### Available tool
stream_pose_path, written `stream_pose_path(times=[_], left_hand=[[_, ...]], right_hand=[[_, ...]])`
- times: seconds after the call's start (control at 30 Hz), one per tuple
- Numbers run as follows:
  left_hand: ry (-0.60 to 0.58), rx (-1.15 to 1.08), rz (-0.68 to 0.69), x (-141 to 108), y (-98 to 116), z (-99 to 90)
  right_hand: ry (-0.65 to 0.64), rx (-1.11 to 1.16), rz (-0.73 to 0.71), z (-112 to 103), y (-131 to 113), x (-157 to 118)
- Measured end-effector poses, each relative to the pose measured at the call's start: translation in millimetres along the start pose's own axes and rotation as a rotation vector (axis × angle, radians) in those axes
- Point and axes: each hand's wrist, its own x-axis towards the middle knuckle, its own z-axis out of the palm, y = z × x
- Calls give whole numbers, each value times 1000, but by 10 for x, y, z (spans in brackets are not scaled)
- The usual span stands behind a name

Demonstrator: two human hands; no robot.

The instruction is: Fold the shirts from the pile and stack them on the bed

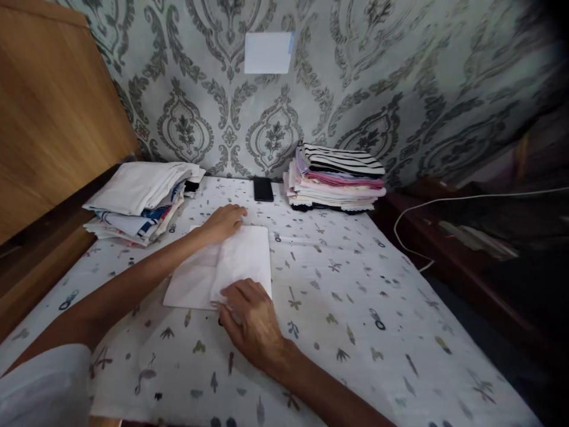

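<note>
A white cloth (246, 255), folded over on itself, lies on the patterned sheet (338, 332) in the middle of the view. Its right part forms a thicker layer over a flat left part. My left hand (225, 222) rests on the far edge of the cloth, its fingers bent loosely and pointing right. At the near edge is my right hand (253, 320), with thumb and fingers closed on the cloth's near edge. Part of that edge is hidden under the fingers.
Folded clothes are stacked at the far left (142, 190) and far right (335, 178). Between them lies a black phone (263, 190) near the patterned wall. A wooden cabinet (62, 112) stands left; a white cable (402, 222) hangs at right.
</note>
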Motion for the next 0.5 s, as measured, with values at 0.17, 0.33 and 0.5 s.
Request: stream_pose_path(times=[0.17,0.33,0.5], left_hand=[[-311,14,366,-96,281,395],[-405,103,283,79,109,564],[-236,197,121,363,-121,420]], right_hand=[[-95,-169,-53,78,175,-90],[-237,-171,-55,176,244,-200],[-225,-23,-99,-26,167,-351]])
